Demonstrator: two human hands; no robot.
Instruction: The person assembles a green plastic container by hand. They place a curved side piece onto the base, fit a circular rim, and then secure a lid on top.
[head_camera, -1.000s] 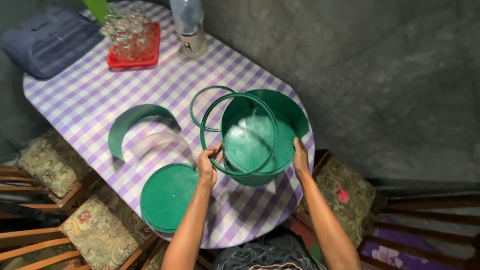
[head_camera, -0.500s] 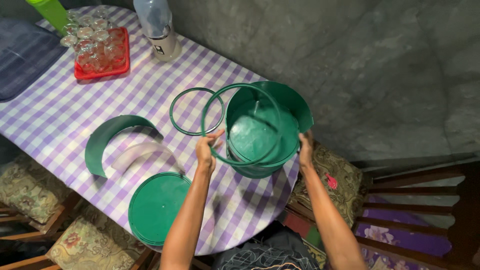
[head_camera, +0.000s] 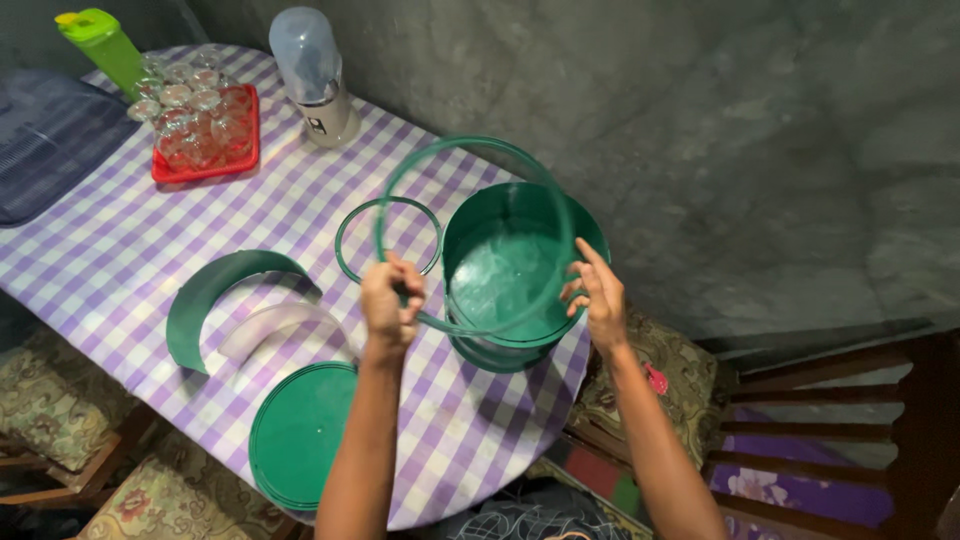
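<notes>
Both forearms are showing bare, with no sleeves reaching them; the left hand (head_camera: 390, 298) and right hand (head_camera: 598, 292) are wearing nothing (no rings, watch or gloves).

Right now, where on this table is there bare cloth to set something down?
Bare cloth lies between the red tray and the curved green panel. Crowded: around the small ring, green bucket and flat lid.

A small dark rectangular label (head_camera: 316, 126) sits on the white base of the blender (head_camera: 312, 75).
</notes>
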